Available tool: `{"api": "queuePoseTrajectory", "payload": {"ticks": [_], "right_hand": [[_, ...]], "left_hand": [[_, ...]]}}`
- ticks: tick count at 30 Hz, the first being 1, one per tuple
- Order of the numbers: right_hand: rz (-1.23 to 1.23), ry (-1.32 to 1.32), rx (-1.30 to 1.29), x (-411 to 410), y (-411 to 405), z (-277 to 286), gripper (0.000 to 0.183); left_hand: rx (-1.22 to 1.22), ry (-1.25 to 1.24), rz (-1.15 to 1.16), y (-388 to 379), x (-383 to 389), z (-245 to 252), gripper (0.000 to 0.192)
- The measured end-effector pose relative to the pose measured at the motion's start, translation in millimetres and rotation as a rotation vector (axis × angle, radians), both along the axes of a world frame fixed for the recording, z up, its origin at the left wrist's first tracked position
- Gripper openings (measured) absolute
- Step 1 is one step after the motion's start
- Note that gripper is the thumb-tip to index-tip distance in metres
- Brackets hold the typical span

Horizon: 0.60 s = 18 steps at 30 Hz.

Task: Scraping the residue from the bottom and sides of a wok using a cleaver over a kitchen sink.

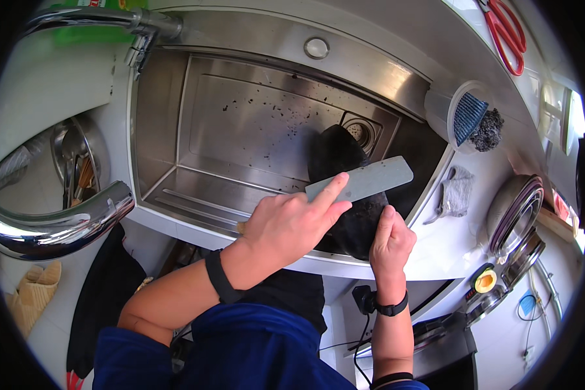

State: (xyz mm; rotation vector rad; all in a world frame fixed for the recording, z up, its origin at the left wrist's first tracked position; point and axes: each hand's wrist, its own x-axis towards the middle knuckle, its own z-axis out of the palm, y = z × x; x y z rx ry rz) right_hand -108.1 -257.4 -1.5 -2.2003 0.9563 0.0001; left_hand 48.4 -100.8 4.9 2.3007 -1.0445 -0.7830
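Observation:
My left hand (290, 226) is closed around a broad flat-bladed knife (380, 178), its index finger stretched along the grey blade. A tan handle end shows behind this hand. The blade lies across a blackened, curved pan-like piece (358, 222) over the right part of the steel sink (234, 122); its exact kind cannot be told. My right hand (392, 239) grips the near right edge of this dark piece, thumb on top. Dark flakes are scattered over the sink floor around the strainer drain (360, 131).
Right of the sink are a tipped plastic tub (441, 109) with a blue scouring pad (469, 117), steel wool (488, 130), a grey cloth (456, 191) and stacked metal bowls (514, 217). Red-handled scissors (506, 36) lie farther back. A chrome faucet (87, 17) stands at the upper left.

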Motion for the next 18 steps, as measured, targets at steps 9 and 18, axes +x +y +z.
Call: {"api": "queuePoseTrajectory", "payload": {"ticks": [9, 18], "right_hand": [[-0.008, 0.019, -0.033, -1.6, -2.5, -1.3, 0.045], [-0.013, 0.015, -0.035, -3.6, -4.5, -2.5, 0.044]], "left_hand": [[-0.05, -0.045, 0.016, -15.8, -3.0, -7.1, 0.051], [-0.068, -0.014, 0.054, -30.9, 0.3, -11.2, 0.042]]}}
